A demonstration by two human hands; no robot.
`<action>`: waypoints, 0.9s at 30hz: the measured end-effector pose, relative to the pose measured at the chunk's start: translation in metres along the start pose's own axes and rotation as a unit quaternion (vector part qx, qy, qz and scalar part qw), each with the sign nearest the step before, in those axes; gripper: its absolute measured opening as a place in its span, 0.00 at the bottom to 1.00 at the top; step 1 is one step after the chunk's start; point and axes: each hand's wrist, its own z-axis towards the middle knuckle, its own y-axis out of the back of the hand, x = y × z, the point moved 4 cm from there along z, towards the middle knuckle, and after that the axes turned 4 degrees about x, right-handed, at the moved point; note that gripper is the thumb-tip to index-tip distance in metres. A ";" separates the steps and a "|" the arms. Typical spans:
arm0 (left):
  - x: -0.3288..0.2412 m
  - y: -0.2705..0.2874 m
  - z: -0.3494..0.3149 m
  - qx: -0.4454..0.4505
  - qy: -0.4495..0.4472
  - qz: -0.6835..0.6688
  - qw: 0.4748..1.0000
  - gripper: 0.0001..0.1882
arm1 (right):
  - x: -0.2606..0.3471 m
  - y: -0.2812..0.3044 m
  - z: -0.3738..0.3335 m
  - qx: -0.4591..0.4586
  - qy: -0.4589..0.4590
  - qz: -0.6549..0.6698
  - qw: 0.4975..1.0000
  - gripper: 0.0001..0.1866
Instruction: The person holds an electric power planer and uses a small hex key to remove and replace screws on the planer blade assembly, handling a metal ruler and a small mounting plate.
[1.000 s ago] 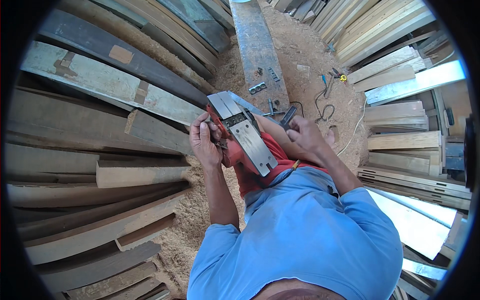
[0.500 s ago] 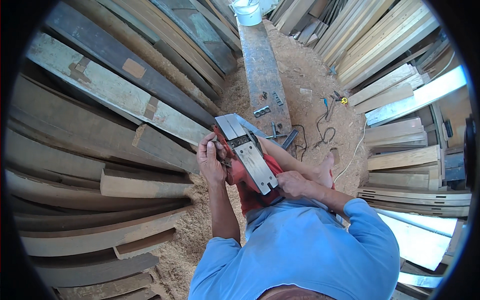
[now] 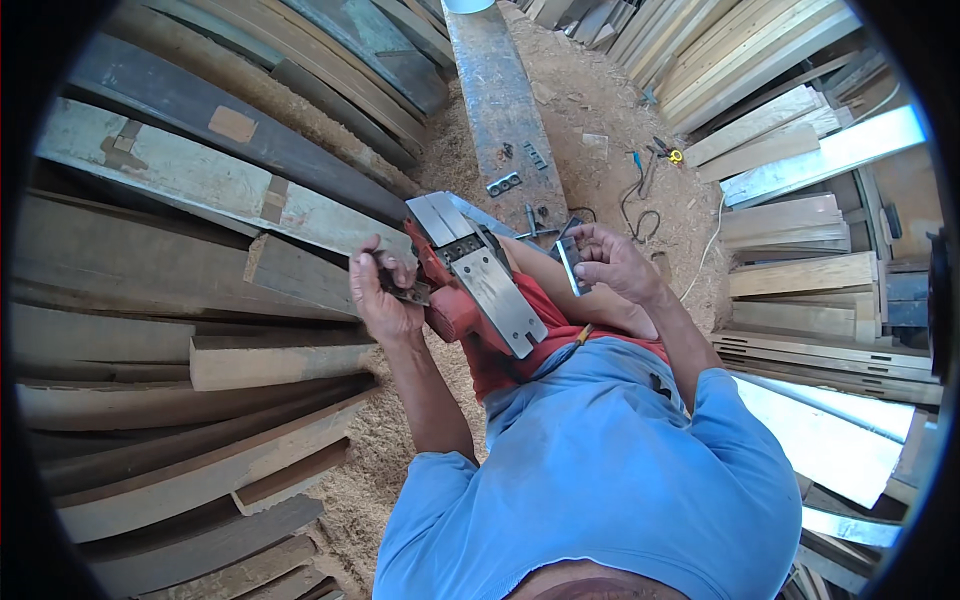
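Note:
An electric hand planer (image 3: 495,290) with a red body lies sole up on my lap, its bright metal plates facing me. Close by its left side, my left hand (image 3: 385,300) is closed on a small dark metal piece (image 3: 408,290); the fingers partly hide its shape. To the right of the planer, my right hand (image 3: 620,265) pinches a flat, shiny planer blade (image 3: 572,265) between thumb and fingers, clear of the tool. A thin tool with a yellow handle (image 3: 583,337) rests on the red cloth of my lap.
A worn plank (image 3: 495,90) ahead carries small metal parts (image 3: 504,184) and a T-shaped wrench (image 3: 532,222). Cables and a yellow-handled tool (image 3: 676,157) lie on the shavings-covered floor to its right. Stacked boards (image 3: 120,260) crowd the left; more lumber (image 3: 770,60) stands right.
My right hand has left the planer's near end and risen to the right, now showing a blade. My left hand has drawn slightly away from the planer's side, with a dark piece in it.

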 end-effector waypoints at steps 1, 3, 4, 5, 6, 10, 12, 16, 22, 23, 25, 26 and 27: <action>-0.008 -0.002 0.001 -0.017 -0.016 0.006 1.000 0.16 | 0.000 -0.006 0.003 0.005 0.007 0.011 1.000 0.32; -0.023 0.007 0.002 -0.054 -0.019 0.093 0.994 0.15 | -0.001 -0.014 0.009 0.017 0.014 0.037 0.999 0.34; -0.031 0.010 0.002 -0.073 -0.021 0.138 0.988 0.15 | -0.003 -0.018 0.012 0.023 0.015 0.053 0.998 0.35; -0.037 0.013 0.002 -0.104 -0.006 0.211 0.972 0.15 | -0.004 -0.021 0.015 0.029 0.016 0.069 0.997 0.36; -0.037 0.016 0.002 -0.097 0.011 0.304 0.948 0.15 | -0.005 -0.022 0.018 0.031 0.010 0.071 0.997 0.36; -0.030 0.037 -0.011 -0.092 0.067 0.483 0.868 0.16 | -0.008 -0.031 0.031 0.030 -0.014 0.073 0.997 0.32; -0.026 0.043 -0.019 -0.103 0.083 0.441 0.888 0.16 | -0.009 -0.034 0.036 0.012 -0.015 0.093 0.995 0.27; -0.031 0.026 -0.010 -0.037 0.051 0.567 0.822 0.21 | -0.012 -0.041 0.050 -0.009 0.003 0.157 0.987 0.18; -0.006 -0.012 0.006 0.065 0.226 0.753 0.615 0.36 | -0.005 -0.052 0.075 -0.026 0.061 0.090 0.994 0.13; -0.004 -0.017 0.008 0.079 0.237 0.761 0.599 0.37 | -0.005 -0.053 0.078 -0.036 0.064 0.076 0.994 0.12; -0.004 -0.023 0.015 0.098 0.286 0.766 0.568 0.38 | -0.005 -0.055 0.082 -0.048 0.063 0.098 0.992 0.11; -0.004 -0.023 0.017 0.106 0.310 0.767 0.552 0.38 | -0.005 -0.055 0.083 -0.054 0.061 0.109 0.991 0.11; -0.003 -0.023 0.019 0.107 0.305 0.777 0.540 0.37 | -0.007 -0.055 0.084 -0.058 0.058 0.119 0.990 0.10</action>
